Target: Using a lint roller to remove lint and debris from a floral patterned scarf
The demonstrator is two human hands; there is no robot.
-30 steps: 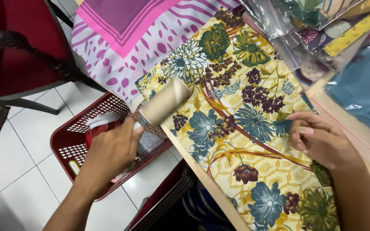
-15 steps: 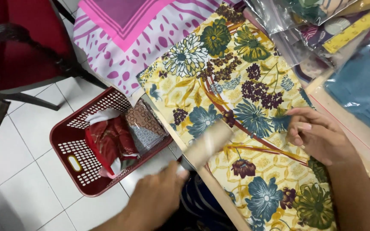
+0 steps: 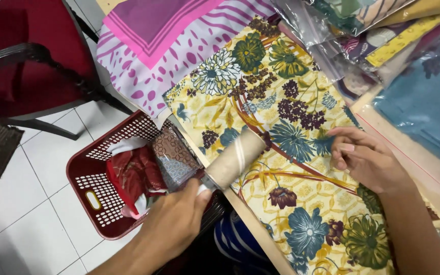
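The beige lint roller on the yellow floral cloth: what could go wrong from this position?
1. The left hand rolls the beige lint roller near the table edge; it might slip off toward the red plastic basket below.
2. Only the right hand pins the yellow floral cloth, so the sticky roller could perhaps drag or wrinkle it.

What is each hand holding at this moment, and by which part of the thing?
The left hand holds a lint roller by its handle end. The right hand holds nothing; its fingertips rest on the floral fabric.
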